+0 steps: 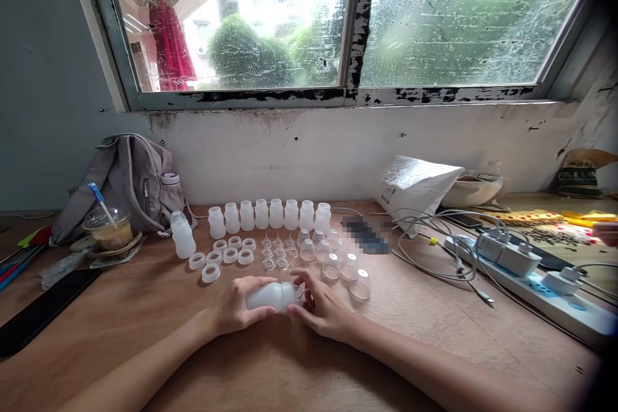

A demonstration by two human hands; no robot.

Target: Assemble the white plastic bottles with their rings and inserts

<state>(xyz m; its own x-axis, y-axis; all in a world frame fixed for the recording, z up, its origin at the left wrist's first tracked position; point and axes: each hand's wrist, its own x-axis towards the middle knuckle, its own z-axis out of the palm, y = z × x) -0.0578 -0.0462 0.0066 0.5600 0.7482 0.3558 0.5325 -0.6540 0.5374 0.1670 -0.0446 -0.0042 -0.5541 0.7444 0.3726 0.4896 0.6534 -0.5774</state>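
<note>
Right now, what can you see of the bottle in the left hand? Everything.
The bottle is frosted white, plastic by its look, with a rounded body and ridged neck. It is held roughly sideways, neck toward the right hand, whose fingers hold a clear piece at its mouth. The left hand has its grip around the base end. Table contact is unclear.

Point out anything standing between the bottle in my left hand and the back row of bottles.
The small clear teats stand between the held bottle and the back row of bottles. White rings lie to their left and clear domed caps to their right.
</note>
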